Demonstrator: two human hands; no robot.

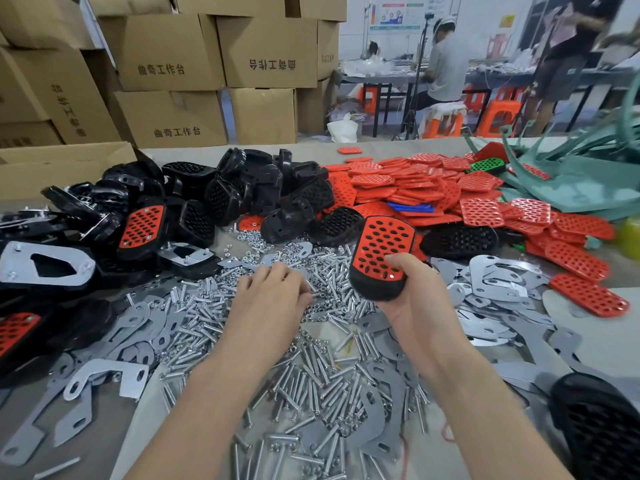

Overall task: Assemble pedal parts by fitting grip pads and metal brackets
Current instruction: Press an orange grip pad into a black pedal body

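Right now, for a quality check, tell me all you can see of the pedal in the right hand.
The pedal is a black, plastic-looking body with a red grip pad full of oval holes seated on its face; a silvery screw head shows near its lower end. Tilted above the bolts, its lower end is gripped by the right hand, thumb on the pad.

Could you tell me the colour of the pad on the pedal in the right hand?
The pad is red; head view.

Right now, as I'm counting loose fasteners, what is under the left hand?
The left hand rests over a heap of silver bolts and small nuts, with grey metal brackets around it. Whether its fingertips pinch anything is hidden by the hand itself.
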